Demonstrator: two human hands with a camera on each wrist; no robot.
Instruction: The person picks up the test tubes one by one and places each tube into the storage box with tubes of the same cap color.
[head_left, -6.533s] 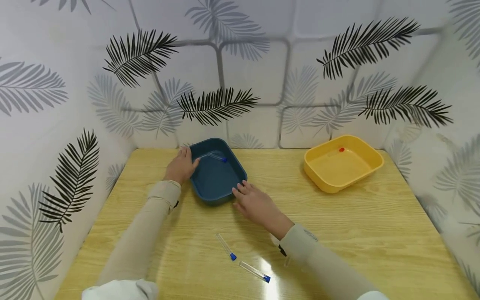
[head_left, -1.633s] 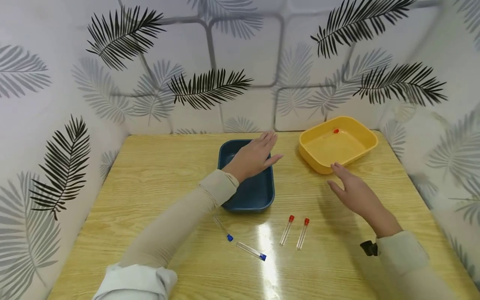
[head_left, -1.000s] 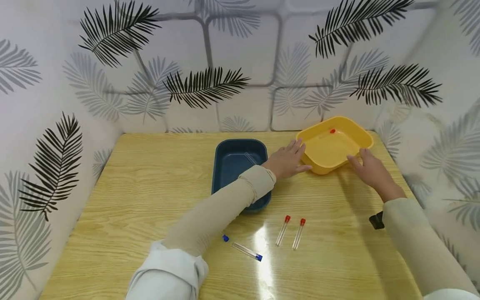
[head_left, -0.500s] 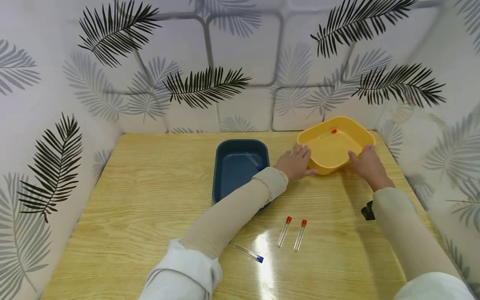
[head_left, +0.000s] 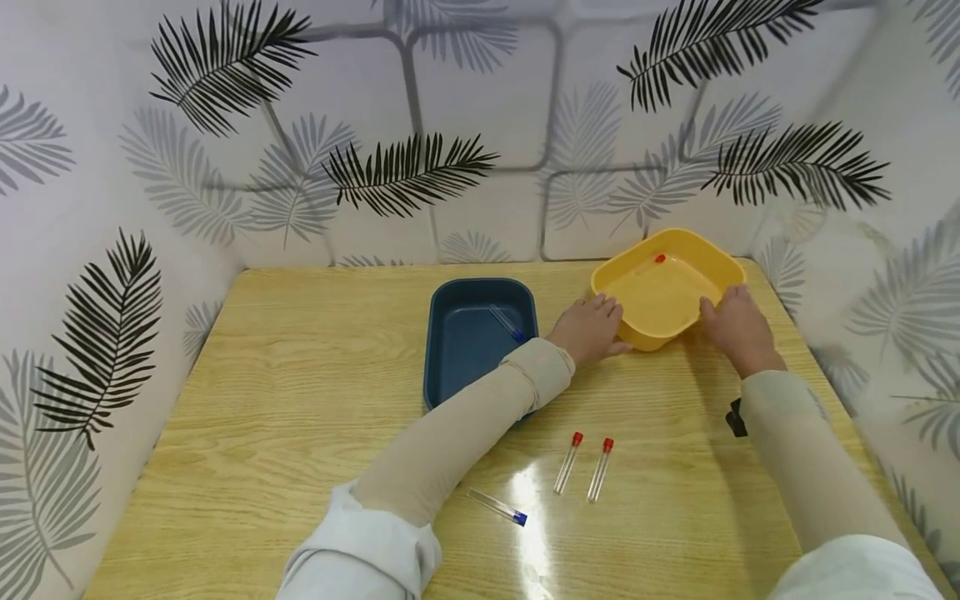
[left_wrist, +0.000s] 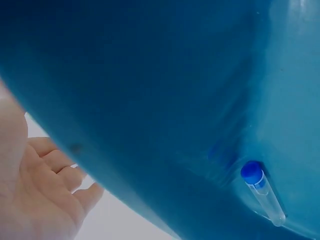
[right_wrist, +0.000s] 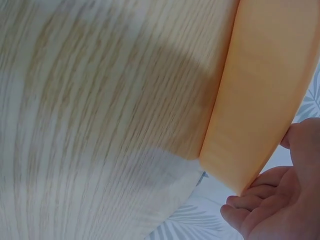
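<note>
The yellow basin [head_left: 651,337] stands at the back right, with a red-capped tube [head_left: 660,259] lying in it. My right hand [head_left: 742,330] grips its near right rim, thumb at the rim and fingers outside. My left hand [head_left: 588,328] rests against its left side with fingers extended; the exact contact is hard to see. Left of that hand stands the dark blue basin [head_left: 435,350], partly under my left forearm. A blue-capped clear tube [left_wrist: 265,197] lies inside it.
Two red-capped tubes [head_left: 567,463] lie side by side on the wooden table [head_left: 300,375]. Nearer to me is a blue-capped tube [head_left: 497,507], beside my left sleeve. A patterned wall [head_left: 495,217] borders the table's back.
Both hands have left the blue basin, which now stands further right and turned straighter, and have come to the yellow basin. My left forearm now covers one loose blue-capped tube.
</note>
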